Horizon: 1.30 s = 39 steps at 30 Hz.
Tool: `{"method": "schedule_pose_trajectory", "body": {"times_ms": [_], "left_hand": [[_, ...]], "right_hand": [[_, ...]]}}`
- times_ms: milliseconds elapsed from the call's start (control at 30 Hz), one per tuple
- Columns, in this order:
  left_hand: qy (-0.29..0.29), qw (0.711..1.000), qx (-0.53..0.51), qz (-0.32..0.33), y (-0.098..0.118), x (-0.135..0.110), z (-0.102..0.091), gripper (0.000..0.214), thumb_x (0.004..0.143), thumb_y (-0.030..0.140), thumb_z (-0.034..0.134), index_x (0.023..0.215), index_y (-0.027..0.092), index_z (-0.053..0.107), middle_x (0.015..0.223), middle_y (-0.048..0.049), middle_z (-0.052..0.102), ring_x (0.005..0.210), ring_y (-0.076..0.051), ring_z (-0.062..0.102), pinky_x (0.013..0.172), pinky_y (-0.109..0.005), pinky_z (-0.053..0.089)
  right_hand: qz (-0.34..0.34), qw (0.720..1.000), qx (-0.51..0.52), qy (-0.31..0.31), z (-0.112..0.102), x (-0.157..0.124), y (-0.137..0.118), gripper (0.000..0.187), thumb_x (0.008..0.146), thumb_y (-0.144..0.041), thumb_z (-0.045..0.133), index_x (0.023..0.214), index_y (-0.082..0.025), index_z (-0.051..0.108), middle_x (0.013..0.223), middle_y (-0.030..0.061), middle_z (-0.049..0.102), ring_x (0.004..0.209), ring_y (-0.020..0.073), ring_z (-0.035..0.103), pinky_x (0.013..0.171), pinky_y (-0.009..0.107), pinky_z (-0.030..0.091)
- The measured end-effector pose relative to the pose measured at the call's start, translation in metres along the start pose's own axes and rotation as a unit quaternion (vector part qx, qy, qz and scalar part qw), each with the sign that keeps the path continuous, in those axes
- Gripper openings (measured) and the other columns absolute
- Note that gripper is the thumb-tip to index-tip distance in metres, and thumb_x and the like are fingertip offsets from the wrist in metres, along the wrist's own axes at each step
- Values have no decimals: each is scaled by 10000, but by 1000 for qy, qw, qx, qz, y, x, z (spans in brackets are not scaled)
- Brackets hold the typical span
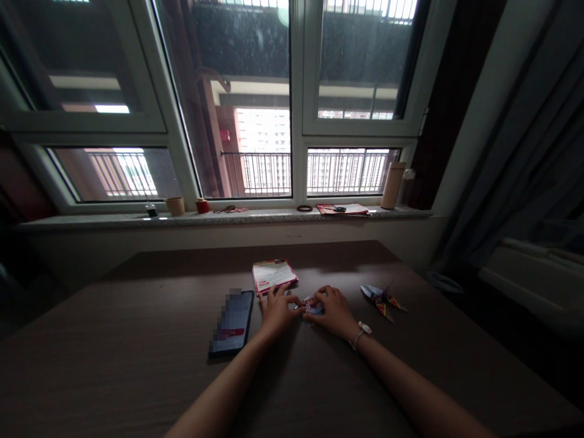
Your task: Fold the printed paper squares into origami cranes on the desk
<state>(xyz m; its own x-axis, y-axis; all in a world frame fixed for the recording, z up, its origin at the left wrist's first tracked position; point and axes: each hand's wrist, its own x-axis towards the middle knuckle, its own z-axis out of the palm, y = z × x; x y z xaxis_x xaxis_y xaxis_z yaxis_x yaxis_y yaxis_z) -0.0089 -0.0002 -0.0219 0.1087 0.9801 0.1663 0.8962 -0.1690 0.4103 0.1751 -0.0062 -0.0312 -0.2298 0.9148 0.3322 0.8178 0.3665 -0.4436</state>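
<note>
Both my hands rest on the dark wooden table [114, 359], fingertips meeting over a small piece of folded printed paper [312, 306]. My left hand [277, 311] presses and pinches its left side with bent fingers. My right hand [334, 311], with a bracelet at the wrist, pinches its right side. Most of the folded paper is hidden under my fingers.
A phone [232, 322] lies left of my hands, and a stack of printed paper squares [274, 274] lies just beyond them. A finished folded paper figure [382, 300] sits to the right. The windowsill [274, 216] holds cups, a thermos [393, 185], papers and scissors.
</note>
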Motion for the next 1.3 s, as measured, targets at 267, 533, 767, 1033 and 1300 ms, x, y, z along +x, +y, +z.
{"method": "schedule_pose_trajectory", "body": {"times_ms": [267,533,767,1033,1300], "left_hand": [[1,1000,-6,4,-1,0,2,148,770,460,673,882,401,749,1472,58,451,1413,-346,215,1087,-713,-25],[-11,1000,0,15,-1,0,0,151,780,449,676,907,403,743,1483,52,437,1418,-346,210,1081,-719,-6],[-12,1000,1,12,1,0,-3,166,768,444,697,922,404,742,1480,38,441,1411,-338,230,1088,-709,2],[-8,1000,5,18,-3,0,1,176,781,450,676,938,406,741,1476,43,443,1419,-350,208,1087,-716,14],[2,1000,-8,17,-3,0,1,149,769,436,693,905,410,745,1457,33,468,1415,-346,228,1083,-716,12]], "right_hand": [[8,1000,26,-1,4,2,6,300,735,-498,714,893,-243,702,1096,51,576,1075,232,497,952,348,354],[-4,998,59,-36,1,7,18,265,750,-485,713,924,-286,730,1126,38,593,1107,226,495,965,342,362],[-6,995,79,-68,-1,10,27,218,750,-427,728,930,-307,748,1156,33,602,1138,234,493,1003,352,357],[-8,992,93,-88,1,12,33,219,768,-361,710,979,-316,747,1190,39,590,1168,240,486,1039,367,345],[-17,988,108,-112,-2,14,37,227,791,-311,679,1007,-311,748,1214,42,590,1198,240,475,1078,373,319]]}}
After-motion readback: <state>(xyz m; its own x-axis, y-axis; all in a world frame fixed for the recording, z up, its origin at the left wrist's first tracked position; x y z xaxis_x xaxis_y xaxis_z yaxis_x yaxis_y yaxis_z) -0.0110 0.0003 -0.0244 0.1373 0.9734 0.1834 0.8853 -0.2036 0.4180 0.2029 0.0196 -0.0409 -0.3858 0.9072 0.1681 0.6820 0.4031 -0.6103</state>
